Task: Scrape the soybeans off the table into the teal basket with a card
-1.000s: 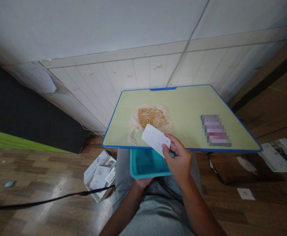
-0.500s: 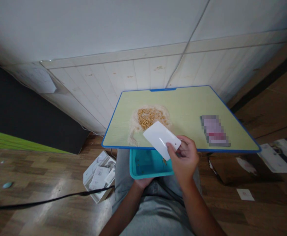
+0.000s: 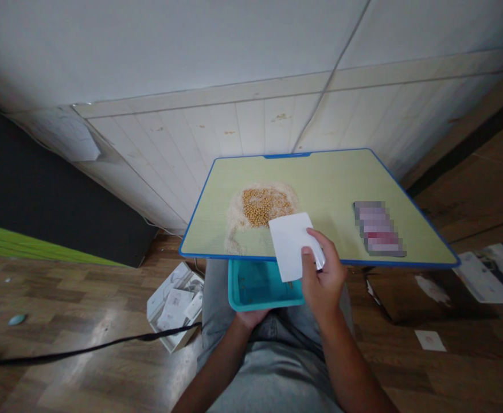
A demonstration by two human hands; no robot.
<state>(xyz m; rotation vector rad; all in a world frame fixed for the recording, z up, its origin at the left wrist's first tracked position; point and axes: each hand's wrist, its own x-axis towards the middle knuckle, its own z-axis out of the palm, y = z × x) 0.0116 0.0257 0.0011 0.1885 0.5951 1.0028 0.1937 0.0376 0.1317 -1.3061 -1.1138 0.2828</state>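
My right hand [image 3: 324, 278] pinches a thin white plastic scraper [image 3: 291, 246] between thumb and fingers. The scraper is held above the table's front edge and partly over a teal plastic tub [image 3: 268, 306]. From below, my left hand [image 3: 252, 318] holds the tub on my lap; its fingers are hidden underneath. A few yellow beans lie inside the tub, partly behind the scraper. On the pale green table [image 3: 328, 183], a pile of yellow soybeans [image 3: 260, 207] sits among spread white grains [image 3: 236, 217] that look like rice.
A blurred-out phone-like object [image 3: 379, 229] lies on the table's right side. An open white box [image 3: 176, 307] with papers stands on the floor at left, a black strap [image 3: 148, 337] across it. Behind the table is a panelled wall [image 3: 251, 129]; a cardboard box [image 3: 432, 298] stands at lower right.
My right hand has turned the scraper, so its other face shows and its far end has swung right, away from the soybeans. My left hand and the tub have stayed put.
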